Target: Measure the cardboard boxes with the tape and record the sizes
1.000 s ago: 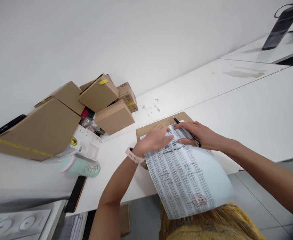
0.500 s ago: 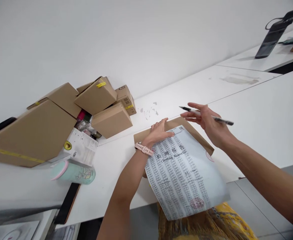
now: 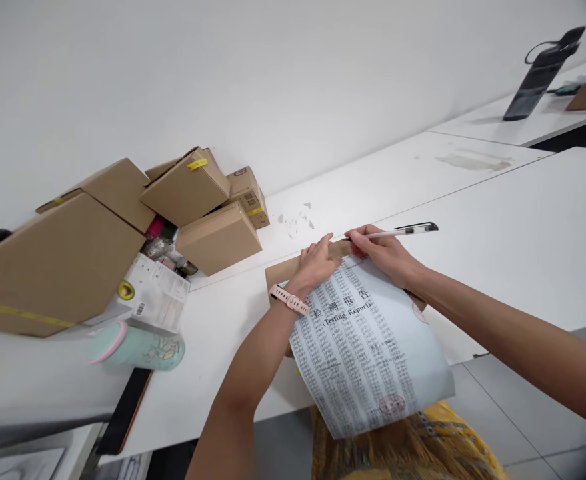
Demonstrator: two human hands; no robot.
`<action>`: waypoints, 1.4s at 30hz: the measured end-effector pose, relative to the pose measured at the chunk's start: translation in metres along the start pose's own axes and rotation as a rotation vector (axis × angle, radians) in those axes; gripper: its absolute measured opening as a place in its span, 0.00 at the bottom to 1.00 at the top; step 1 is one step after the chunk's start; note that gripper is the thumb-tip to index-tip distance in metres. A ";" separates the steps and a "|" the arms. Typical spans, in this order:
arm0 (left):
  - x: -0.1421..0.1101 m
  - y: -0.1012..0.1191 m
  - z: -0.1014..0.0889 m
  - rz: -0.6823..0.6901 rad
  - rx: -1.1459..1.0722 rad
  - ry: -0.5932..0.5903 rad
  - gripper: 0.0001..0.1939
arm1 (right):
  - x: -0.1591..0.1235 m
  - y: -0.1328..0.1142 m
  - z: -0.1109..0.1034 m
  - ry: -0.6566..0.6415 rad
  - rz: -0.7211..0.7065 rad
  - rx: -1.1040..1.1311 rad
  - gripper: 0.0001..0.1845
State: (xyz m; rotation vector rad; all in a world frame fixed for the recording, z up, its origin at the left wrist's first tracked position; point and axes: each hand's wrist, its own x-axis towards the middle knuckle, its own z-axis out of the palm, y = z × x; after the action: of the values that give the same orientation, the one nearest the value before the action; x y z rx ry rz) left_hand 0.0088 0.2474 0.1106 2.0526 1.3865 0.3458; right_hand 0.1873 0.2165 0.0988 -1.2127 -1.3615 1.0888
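A printed sheet headed "Testing Report" (image 3: 373, 347) lies over a piece of brown cardboard (image 3: 287, 268), its lower part hanging past the table edge above my lap. My left hand (image 3: 319, 264), with a pink wristband (image 3: 289, 299) on the wrist, rests on the sheet's upper left with its fingers stretched out. Across from it, my right hand (image 3: 380, 250) pinches a clear pen with a black cap on its rear end (image 3: 397, 231). The pen's tip points left, close to the sheet's top edge; whether it touches anything cannot be made out.
Several cardboard boxes (image 3: 217, 237) are piled at the left by the wall. A mint-green cup (image 3: 145, 350) with a pink rim and a white package (image 3: 157, 290) sit before them. A dark water bottle (image 3: 535, 80) stands far right on the white table (image 3: 523, 227).
My right hand has come down and left with the pen, from above the cardboard to the sheet's top edge. My left hand and the sheet stay almost where they were.
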 end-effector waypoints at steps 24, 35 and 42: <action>-0.003 0.006 -0.002 -0.047 -0.017 0.045 0.39 | 0.007 0.002 -0.001 -0.031 -0.140 -0.365 0.13; -0.005 0.011 -0.004 -0.065 0.006 0.029 0.38 | 0.009 0.006 -0.002 -0.030 -0.132 -0.371 0.14; -0.005 0.013 -0.005 -0.070 0.026 0.031 0.37 | 0.010 0.007 -0.002 -0.033 -0.129 -0.383 0.12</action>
State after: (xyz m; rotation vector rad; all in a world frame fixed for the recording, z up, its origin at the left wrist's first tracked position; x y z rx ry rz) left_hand 0.0136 0.2412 0.1236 2.0216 1.4843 0.3326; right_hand 0.1896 0.2276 0.0930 -1.3598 -1.7026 0.7812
